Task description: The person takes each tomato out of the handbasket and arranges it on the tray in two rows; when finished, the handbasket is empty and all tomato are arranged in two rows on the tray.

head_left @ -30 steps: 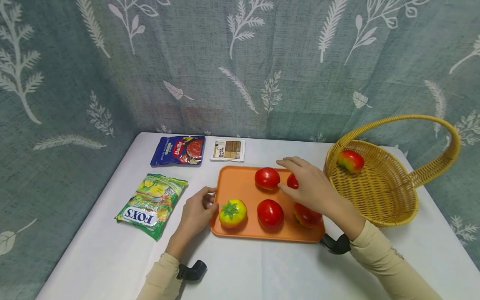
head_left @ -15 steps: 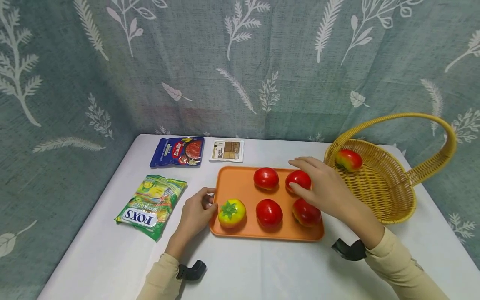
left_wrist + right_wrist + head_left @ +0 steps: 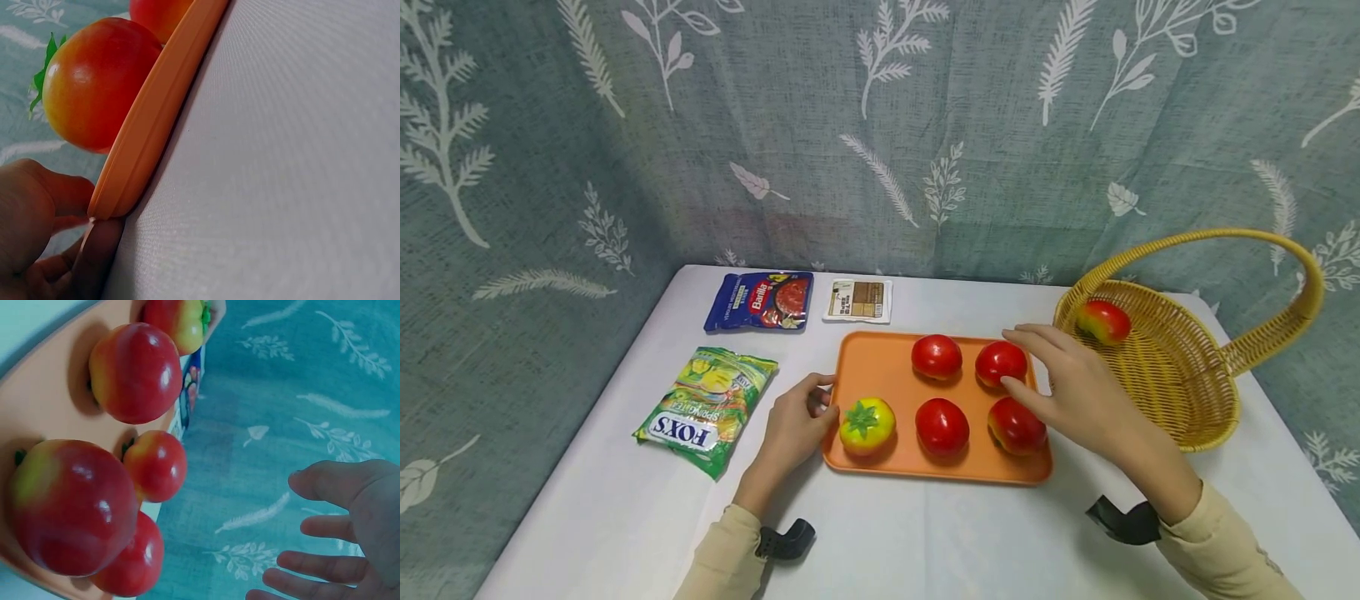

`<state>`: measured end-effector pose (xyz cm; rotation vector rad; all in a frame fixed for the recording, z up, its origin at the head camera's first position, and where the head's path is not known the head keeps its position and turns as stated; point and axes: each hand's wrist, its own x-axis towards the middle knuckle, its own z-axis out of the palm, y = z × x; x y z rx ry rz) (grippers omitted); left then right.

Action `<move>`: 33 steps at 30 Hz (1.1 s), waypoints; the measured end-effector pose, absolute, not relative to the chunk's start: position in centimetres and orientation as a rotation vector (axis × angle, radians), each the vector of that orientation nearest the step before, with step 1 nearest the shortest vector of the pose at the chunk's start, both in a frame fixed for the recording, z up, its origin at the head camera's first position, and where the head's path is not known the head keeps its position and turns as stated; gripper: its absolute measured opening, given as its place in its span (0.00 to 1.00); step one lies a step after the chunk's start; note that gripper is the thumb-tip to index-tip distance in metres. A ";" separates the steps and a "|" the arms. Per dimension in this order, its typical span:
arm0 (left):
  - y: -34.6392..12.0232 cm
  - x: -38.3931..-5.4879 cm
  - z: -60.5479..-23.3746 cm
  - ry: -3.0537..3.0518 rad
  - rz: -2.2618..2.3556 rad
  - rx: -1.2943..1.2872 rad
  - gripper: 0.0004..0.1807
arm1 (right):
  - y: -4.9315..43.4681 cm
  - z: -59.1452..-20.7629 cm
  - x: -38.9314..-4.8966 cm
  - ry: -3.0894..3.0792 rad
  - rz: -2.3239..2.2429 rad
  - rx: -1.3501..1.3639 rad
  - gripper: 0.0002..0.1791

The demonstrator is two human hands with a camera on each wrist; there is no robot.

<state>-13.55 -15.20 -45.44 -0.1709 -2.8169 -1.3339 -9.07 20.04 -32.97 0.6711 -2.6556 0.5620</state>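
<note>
An orange tray (image 3: 880,367) lies on the white table and bears several red-and-yellow tomatoes; one tomato (image 3: 867,427) shows its yellow, green-leafed end. My left hand (image 3: 793,425) holds the tray's left edge; in the left wrist view the thumb (image 3: 62,190) meets the rim and other fingers are lower down beside it. Over the tray's right side hovers my right hand (image 3: 1078,396), fingers spread and holding nothing. It is nearest to the back right tomato (image 3: 1001,363) and the front right tomato (image 3: 1017,426). In the right wrist view the right hand (image 3: 350,531) is apart from the tomatoes.
A yellow woven basket (image 3: 1180,400) with a tall handle stands to the right, one tomato (image 3: 1103,322) inside. On the left lie a green Fox's bag (image 3: 707,408), a blue Barilla pouch (image 3: 760,300) and a small white packet (image 3: 857,300). A patterned curtain (image 3: 820,167) borders the table.
My right hand has moved right, from above the back tomatoes to the tray's right edge, uncovering the two right tomatoes. The left hand stays at the tray's left edge.
</note>
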 end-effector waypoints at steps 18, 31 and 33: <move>-15.1 -13.7 -45.3 -2.822 -1.334 -0.178 0.22 | 22.3 -33.1 -7.6 -2.637 0.585 0.582 0.31; -15.2 -13.6 -45.3 -2.826 -1.337 -0.164 0.22 | 23.7 -33.0 -7.1 -2.600 0.599 0.563 0.31; -15.2 -13.6 -45.3 -2.826 -1.339 -0.166 0.22 | 23.9 -33.0 -7.1 -2.591 0.601 0.570 0.30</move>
